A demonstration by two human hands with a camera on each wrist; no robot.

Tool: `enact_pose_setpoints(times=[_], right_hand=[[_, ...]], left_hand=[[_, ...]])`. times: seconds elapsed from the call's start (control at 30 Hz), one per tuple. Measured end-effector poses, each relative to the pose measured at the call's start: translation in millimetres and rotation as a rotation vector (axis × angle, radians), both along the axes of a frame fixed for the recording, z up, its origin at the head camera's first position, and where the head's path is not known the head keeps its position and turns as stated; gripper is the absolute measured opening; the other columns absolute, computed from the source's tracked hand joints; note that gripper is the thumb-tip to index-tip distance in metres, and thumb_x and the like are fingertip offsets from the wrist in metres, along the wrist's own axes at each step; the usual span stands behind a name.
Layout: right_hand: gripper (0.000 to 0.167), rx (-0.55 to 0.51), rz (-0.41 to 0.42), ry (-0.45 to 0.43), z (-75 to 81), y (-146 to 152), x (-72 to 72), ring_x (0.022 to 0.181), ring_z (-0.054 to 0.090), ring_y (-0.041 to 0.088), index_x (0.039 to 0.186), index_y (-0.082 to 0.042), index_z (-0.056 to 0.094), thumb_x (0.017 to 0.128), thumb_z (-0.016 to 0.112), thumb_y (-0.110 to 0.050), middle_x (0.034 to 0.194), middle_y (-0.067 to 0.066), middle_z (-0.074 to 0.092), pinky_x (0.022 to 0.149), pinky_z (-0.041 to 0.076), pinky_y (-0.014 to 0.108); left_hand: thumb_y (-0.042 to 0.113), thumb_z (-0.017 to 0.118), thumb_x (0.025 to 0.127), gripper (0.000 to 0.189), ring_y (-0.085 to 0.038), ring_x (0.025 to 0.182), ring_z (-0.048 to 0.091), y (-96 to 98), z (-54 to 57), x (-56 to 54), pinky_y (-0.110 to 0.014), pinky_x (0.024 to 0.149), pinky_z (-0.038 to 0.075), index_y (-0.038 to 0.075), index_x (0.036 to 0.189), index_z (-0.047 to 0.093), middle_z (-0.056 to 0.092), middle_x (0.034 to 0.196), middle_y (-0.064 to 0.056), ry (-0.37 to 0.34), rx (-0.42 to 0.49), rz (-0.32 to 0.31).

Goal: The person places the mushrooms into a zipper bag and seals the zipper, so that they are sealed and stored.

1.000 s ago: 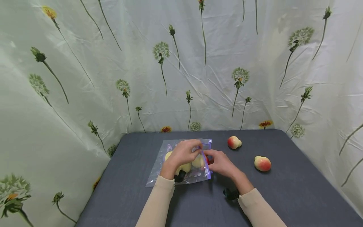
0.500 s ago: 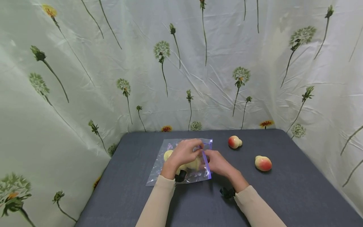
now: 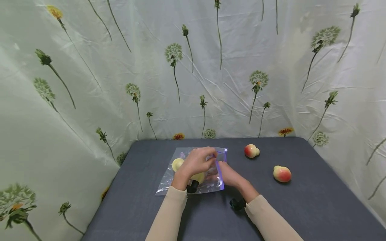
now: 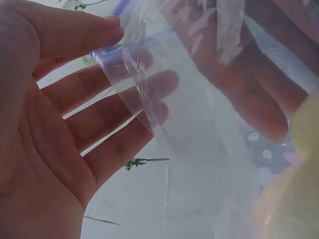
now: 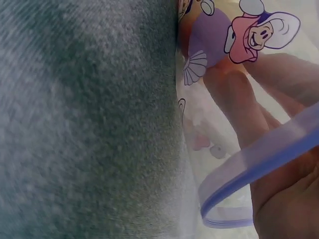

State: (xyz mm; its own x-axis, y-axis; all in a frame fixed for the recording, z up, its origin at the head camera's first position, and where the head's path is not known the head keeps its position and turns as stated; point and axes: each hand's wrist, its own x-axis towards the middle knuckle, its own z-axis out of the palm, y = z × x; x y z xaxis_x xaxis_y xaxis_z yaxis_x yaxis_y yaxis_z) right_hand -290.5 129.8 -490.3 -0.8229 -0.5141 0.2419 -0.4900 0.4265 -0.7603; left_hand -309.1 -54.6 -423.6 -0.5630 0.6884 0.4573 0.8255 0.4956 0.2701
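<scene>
Dk grey tabletop (image 3: pixel 135 214) w/ rounded far corners is spreading out below; a pale, shiny, creased sheet (image 3: pixel 147 67) is hanging behind it & along both sides. Printed flowers are dotting the sheet: a yellow bloom (image 3: pixel 55 12) is sitting top L, a lg puff (image 3: pixel 18 204) is showing low L, a green bud (image 3: pixel 44 58) is topping a long thin stem. An orange bloom (image 3: pixel 178 136) & pale puff (image 3: pixel 210 134) are sitting just above the table's far edge. In L wrist view, a green sprig (image 4: pixel 132 163) is showing, also printed.
</scene>
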Motion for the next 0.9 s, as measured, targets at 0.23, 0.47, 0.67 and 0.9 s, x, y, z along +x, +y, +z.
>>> enact_pose_setpoints(times=[0.23,0.47,0.67,0.9], right_hand=[[0.024,0.034,-0.049,0.014,4.5,8,2.8,0.081,0.068,0.012,0.104,-0.007,0.072,0.084,0.082,-0.017,0.092,0.002,0.074,0.071,0.055,0.031],[0.023,-0.009,-0.076,-0.067,16.4,18,7.6,0.097,0.071,0.026,0.108,-0.004,0.071,0.087,0.08,-0.01,0.105,0.009,0.073,0.078,0.057,0.035],[0.035,-0.026,-0.105,-0.077,22.8,28,13.5,0.101,0.07,0.026,0.124,-0.014,0.07,0.089,0.079,-0.015,0.118,0.011,0.07,0.081,0.057,0.037],[0.041,-0.059,-0.119,-0.026,28.3,41,18.8,0.103,0.069,0.027,0.13,-0.016,0.067,0.09,0.078,-0.016,0.121,0.003,0.068,0.086,0.056,0.041]], left_hand=[[0.011,0.064,0.095,0.011,-0.005,0.072,0.055,1.2,1.5,0.3,-0.026,0.066,0.047,0.02,0.099,0.069,0.068,0.098,0.01,-0.019,0.002,0.004],[0.01,0.063,0.096,0.013,-0.005,0.075,0.058,-0.8,2.4,1.4,-0.027,0.065,0.047,0.02,0.101,0.069,0.068,0.102,0.009,-0.039,0.001,0.028],[0.016,0.064,0.099,0.007,-0.006,0.079,0.061,-0.3,2.1,1.5,-0.026,0.066,0.048,0.021,0.102,0.069,0.068,0.104,0.009,-0.042,-0.006,0.033],[0.017,0.065,0.099,0.009,-0.01,0.09,0.066,-0.4,0.4,0.5,-0.029,0.073,0.051,0.019,0.106,0.07,0.068,0.108,0.007,-0.047,-0.008,0.043]])
